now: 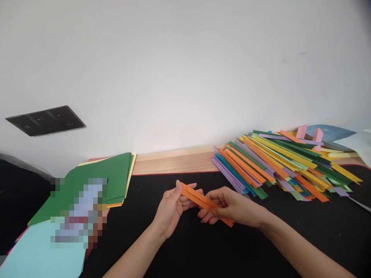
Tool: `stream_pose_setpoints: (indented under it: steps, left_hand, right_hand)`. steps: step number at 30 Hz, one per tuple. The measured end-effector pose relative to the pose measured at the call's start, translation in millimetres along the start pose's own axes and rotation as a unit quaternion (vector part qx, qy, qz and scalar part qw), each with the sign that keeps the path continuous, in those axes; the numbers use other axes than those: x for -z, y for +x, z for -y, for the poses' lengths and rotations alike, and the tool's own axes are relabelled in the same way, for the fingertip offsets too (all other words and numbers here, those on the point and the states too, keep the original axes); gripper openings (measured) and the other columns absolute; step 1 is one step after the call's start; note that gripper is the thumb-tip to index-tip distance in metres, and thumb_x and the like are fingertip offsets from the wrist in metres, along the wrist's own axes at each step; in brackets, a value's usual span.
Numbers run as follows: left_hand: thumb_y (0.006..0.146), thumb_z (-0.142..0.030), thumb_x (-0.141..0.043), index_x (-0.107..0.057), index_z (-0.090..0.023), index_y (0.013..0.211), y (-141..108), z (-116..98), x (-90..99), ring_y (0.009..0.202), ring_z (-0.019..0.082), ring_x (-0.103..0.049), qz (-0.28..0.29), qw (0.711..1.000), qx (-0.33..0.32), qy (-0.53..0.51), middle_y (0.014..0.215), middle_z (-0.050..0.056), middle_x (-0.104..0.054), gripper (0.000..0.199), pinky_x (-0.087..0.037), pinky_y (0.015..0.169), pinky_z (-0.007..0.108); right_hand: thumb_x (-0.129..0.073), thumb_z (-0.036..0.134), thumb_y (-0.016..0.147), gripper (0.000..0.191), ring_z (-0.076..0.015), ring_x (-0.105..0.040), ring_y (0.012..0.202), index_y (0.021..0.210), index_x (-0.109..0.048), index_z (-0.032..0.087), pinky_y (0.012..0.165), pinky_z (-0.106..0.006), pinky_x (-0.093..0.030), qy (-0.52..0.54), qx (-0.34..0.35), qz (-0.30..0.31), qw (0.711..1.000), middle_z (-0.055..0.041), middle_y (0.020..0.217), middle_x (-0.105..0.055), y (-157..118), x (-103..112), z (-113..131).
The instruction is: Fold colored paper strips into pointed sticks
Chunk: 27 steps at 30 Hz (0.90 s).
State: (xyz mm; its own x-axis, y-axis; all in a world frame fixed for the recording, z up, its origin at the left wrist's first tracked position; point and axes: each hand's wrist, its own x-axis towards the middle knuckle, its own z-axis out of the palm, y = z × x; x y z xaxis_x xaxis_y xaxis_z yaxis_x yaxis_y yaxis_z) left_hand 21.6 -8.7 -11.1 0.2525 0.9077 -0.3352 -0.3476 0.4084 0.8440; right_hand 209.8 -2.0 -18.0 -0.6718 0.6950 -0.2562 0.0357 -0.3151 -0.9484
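Both hands hold a folded orange paper strip (199,199) above the black mat (179,255). It slants from upper left to lower right, with a lengthwise line between its layers. My left hand (174,204) grips the upper left end, thumb on top and fingers beneath. Around the lower right part, my right hand (227,206) is closed, its thumb lying over the strip and the end sticking out below. A large pile of coloured paper strips (261,162) lies behind and to the right of my right hand.
At the left are stacked green sheets (116,177) and light blue sheets (52,251), with a pixelated patch over part of them. Wooden tabletop (174,160) shows behind the mat, against a white wall (174,77) with a dark socket panel (46,120). A blue bag-like item (327,133) sits far right.
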Motion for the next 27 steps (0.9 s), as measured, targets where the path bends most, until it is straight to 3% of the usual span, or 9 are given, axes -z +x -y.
stream_pose_setpoints:
  steps: [6, 10, 15, 21, 27]
  left_hand:
    - [0.083, -0.041, -0.055, -0.063, -0.007, 0.109, -0.5, 0.7, 1.8, 0.090, 0.027, -0.066, 0.001, 0.998, -0.043, 0.055, 0.102, 0.019, -0.068, 0.044, -0.046, 0.086, 0.042]
    - [0.075, -0.029, -0.068, -0.062, -0.009, 0.112, -3.5, 1.5, 2.1, 0.086, 0.024, -0.066, 0.031, 0.995, -0.059, 0.080, 0.103, 0.017, -0.068, 0.042, -0.047, 0.085, 0.039]
    - [0.067, -0.021, -0.075, -0.066, -0.010, 0.103, -2.2, 3.8, 3.9, 0.092, 0.024, -0.065, 0.026, 0.994, -0.074, 0.078, 0.103, 0.016, -0.068, 0.039, -0.047, 0.084, 0.034]
    - [0.065, -0.021, -0.076, -0.067, -0.009, 0.090, 0.3, 8.5, 5.5, 0.084, 0.023, -0.067, 0.011, 0.991, -0.113, 0.073, 0.091, 0.014, -0.071, 0.029, -0.049, 0.078, 0.033]
    - [0.064, -0.023, -0.076, -0.066, -0.008, 0.082, -1.2, 9.3, 2.5, 0.067, 0.018, -0.066, -0.021, 0.987, -0.132, 0.087, 0.083, 0.013, -0.072, 0.025, -0.051, 0.067, 0.029]
  right_hand:
    - [-0.060, 0.047, 0.078, 0.037, -0.0169, -0.068, 0.072, 0.083, -0.059, 0.011, 0.068, -0.029, -0.053, -0.011, -0.011, -0.024, 1.000, -0.0109, 0.086, -0.070, 4.1, -0.9, -1.8]
    - [-0.054, 0.050, 0.080, 0.037, -0.0117, -0.064, 0.059, 0.077, -0.055, 0.013, 0.058, -0.023, -0.049, -0.014, 0.003, -0.035, 0.999, -0.0055, 0.072, -0.068, 6.0, -2.3, -3.1]
    - [-0.052, 0.049, 0.082, 0.036, -0.0038, -0.047, 0.039, 0.079, -0.057, 0.013, 0.038, -0.015, -0.029, -0.048, 0.009, -0.037, 0.998, 0.0007, 0.061, -0.062, 6.2, -4.7, -4.0]
    - [-0.050, 0.051, 0.083, 0.040, -0.0015, -0.032, 0.034, 0.085, -0.060, 0.012, 0.034, -0.017, -0.016, -0.022, 0.009, -0.007, 1.000, 0.0036, 0.054, -0.053, 9.1, -4.3, -10.7]
    - [-0.054, 0.049, 0.082, 0.038, -0.0015, -0.035, 0.037, 0.085, -0.060, 0.012, 0.036, -0.016, -0.023, -0.063, 0.045, 0.001, 0.997, 0.0038, 0.055, -0.052, 9.3, -8.9, -12.4]
